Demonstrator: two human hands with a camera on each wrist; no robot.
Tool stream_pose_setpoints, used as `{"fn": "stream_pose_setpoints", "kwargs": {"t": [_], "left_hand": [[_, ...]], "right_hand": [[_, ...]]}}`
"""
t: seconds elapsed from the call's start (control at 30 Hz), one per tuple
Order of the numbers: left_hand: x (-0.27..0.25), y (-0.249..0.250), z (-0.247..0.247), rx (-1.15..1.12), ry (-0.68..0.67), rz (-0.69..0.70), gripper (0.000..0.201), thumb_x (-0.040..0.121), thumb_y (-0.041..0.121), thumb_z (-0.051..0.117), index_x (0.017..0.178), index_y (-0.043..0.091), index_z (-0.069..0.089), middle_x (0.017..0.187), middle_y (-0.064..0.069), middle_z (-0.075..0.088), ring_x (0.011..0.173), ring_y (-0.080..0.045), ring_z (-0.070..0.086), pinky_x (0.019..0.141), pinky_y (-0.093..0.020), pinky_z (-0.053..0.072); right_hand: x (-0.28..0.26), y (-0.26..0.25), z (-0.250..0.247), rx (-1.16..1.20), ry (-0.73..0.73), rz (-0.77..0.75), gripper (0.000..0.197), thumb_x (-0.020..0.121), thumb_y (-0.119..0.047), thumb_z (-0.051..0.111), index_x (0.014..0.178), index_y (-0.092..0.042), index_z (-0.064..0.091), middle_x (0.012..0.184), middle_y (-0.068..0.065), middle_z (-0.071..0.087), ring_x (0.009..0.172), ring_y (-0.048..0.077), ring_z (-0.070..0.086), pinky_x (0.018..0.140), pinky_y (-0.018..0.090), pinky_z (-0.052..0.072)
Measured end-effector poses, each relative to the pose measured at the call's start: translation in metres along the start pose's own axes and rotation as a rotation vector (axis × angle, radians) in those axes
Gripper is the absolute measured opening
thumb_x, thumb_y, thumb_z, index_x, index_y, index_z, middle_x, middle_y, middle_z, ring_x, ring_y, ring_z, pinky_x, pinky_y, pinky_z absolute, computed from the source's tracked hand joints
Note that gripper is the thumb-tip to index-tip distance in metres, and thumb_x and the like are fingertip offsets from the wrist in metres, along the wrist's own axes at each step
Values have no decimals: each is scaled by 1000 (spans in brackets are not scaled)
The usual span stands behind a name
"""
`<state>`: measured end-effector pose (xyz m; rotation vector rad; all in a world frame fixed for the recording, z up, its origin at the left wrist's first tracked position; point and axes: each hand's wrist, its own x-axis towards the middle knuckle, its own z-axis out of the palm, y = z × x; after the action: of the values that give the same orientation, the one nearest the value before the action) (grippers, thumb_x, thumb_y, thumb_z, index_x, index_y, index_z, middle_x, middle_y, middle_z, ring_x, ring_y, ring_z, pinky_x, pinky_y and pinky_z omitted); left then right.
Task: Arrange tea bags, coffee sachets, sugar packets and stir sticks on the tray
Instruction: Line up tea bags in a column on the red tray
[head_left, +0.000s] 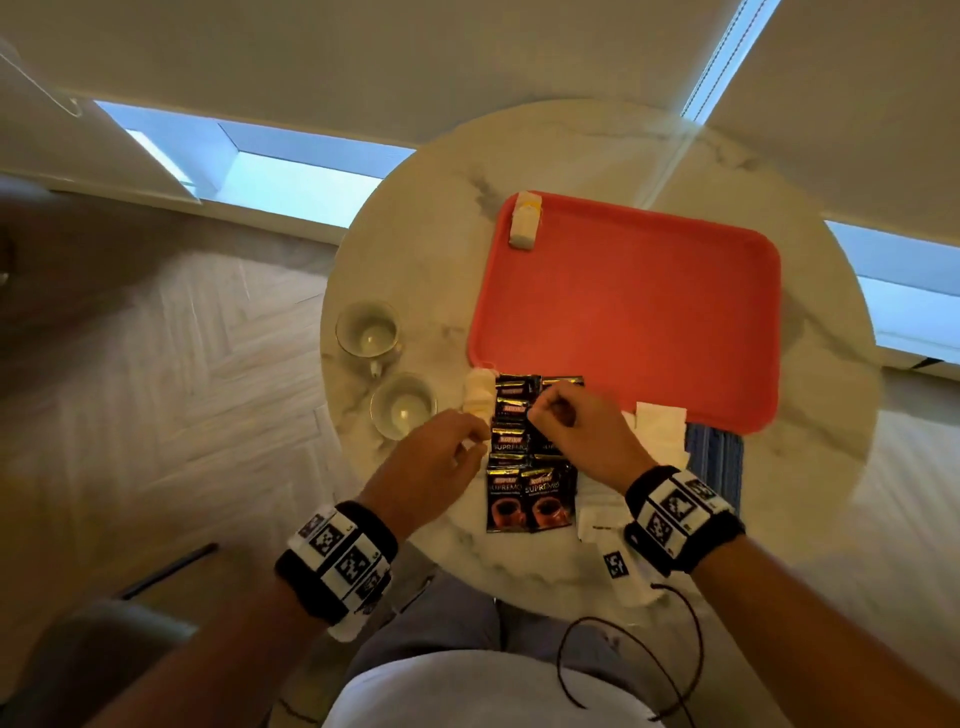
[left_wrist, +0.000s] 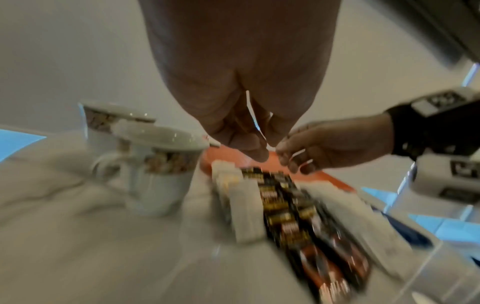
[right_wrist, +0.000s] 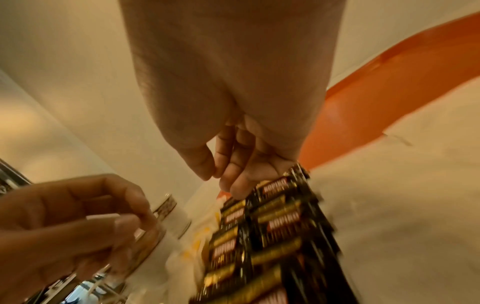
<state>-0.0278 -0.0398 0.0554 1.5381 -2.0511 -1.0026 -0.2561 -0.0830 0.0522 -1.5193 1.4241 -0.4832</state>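
Round marble table (head_left: 571, 145), red tray (head_left: 649, 312) on its far right part. One stack of tea bags (head_left: 523, 222) sits in the tray's far left corner; the rest of the tray floor is bare.

Coffee sachets (head_left: 530, 483) lie on the table in two overlapping columns just near of the tray's front edge, black with gold bands. More tea bags (head_left: 479, 396) lie at the left of the sachets, touching the far end of the column. White sugar packets (head_left: 661, 423) lie to the right of the sachets, against the tray's front rim, and more white paper runs under my right wrist. Blue stir sticks (head_left: 714, 462) lie just right of those.

My left hand (head_left: 441, 457) hovers over the left edge of the sachets, fingers curled, pinching a small white scrap between thumb and fingertip; I cannot tell what the scrap is. My right hand (head_left: 576, 431) is over the right column, fingers curled, fingertips down on the top sachets; whether its grip has closed on one I cannot tell.

Two empty cups (head_left: 387, 371) stand on the table left of the sachets, patterned bands near their rims.
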Motion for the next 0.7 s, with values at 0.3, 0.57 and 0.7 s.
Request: {"fn": "stream_pose_setpoints", "kwargs": {"t": [0.3,0.57,0.7], "left_hand": [[-34,-30,59,62,38,-549,27,93,44,60,104,21,52,99,2,57,88,-17,57,78,-37,47],[-48,-39,51,48,43,-375,11,96,30,58,97,19,57,94,0,52,83,-21,56,73,-35,46],[-64,-28,30,-96,66,-236,6,97,25,58,98,21,54,92,9,54,78,-5,55,71,-20,47]], "right_hand": [[-53,25,33,51,-68,20,9,96,-23,63,89,-18,63,77,1,69,66,13,65,63,22,54],[-51,10,48,23,-83,40,5,95,-17,63,91,-14,63,82,2,69,58,0,59,58,13,44],[-49,-3,57,48,-101,69,17,92,-13,65,109,-15,64,99,-1,65,76,11,60,71,19,50]]}}
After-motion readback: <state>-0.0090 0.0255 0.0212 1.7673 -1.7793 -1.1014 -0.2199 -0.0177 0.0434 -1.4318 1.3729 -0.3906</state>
